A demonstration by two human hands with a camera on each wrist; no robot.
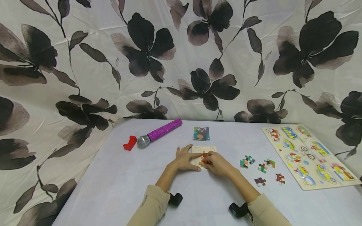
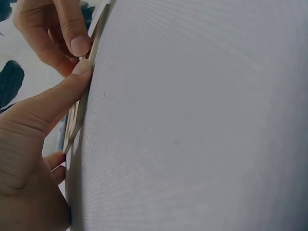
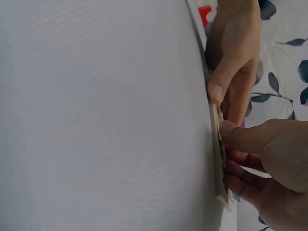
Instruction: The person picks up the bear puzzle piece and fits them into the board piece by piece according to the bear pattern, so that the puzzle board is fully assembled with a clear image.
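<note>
A small pale wooden puzzle board (image 1: 211,148) lies flat on the table, with brown and orange puzzle pieces partly visible in its recess between the hands. My left hand (image 1: 183,160) rests spread on the board's left side; one finger reaches across it and the thumb touches the near edge. In the left wrist view the thumb (image 2: 62,94) presses at that edge. My right hand (image 1: 219,163) bends over the right half, pinching a puzzle piece against the board. Its fingertips (image 3: 231,130) meet at the board surface in the right wrist view; the piece is mostly hidden.
Loose jigsaw pieces (image 1: 262,168) lie to the right. Beyond them sits a large vehicle puzzle board (image 1: 306,157). A small bear picture card (image 1: 201,133) lies behind the hands. Back left are a purple glitter microphone (image 1: 165,130) and a red curved block (image 1: 130,143). Floral cloth hangs behind.
</note>
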